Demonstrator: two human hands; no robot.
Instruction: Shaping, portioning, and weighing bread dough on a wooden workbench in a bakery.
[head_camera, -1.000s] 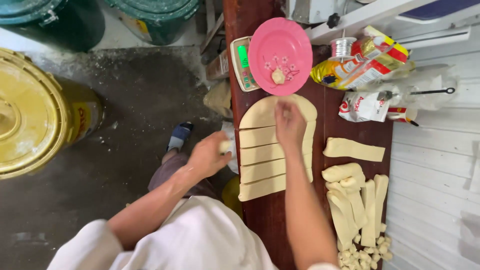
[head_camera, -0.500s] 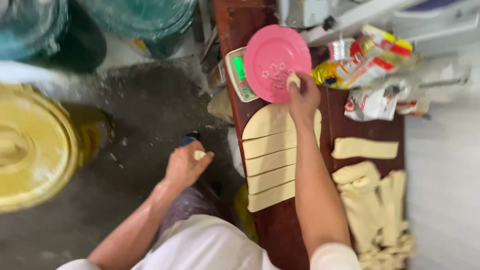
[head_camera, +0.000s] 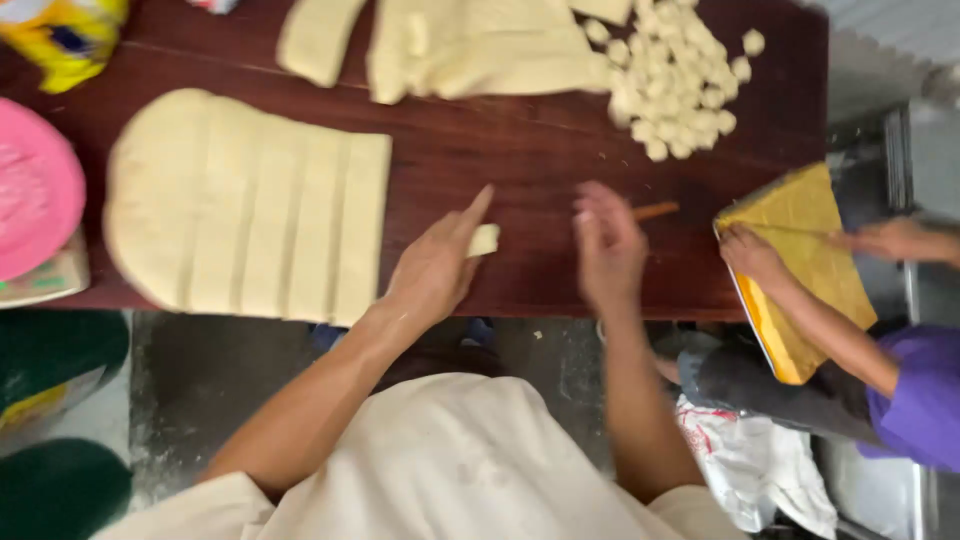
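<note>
My left hand (head_camera: 435, 265) pinches a small pale piece of dough (head_camera: 484, 240) over the front of the dark wooden table (head_camera: 540, 150). My right hand (head_camera: 608, 245) hovers just to its right, blurred, fingers pointing forward. A thin brown stick (head_camera: 655, 210) lies at its fingertips; whether it is held is unclear. To the left lies a flat dough sheet (head_camera: 250, 210) cut into several strips.
A pink plate (head_camera: 35, 190) sits at the left edge. Loose dough strips (head_camera: 480, 50) and a heap of small dough bits (head_camera: 670, 90) lie at the back. At the right, a person in a purple sleeve (head_camera: 925, 400) handles a yellow-lined tray (head_camera: 800, 260).
The view has swung round and come closer. My right hand has come back from the pink plate to the table's front edge, and my left hand has risen over the table with a dough piece.
</note>
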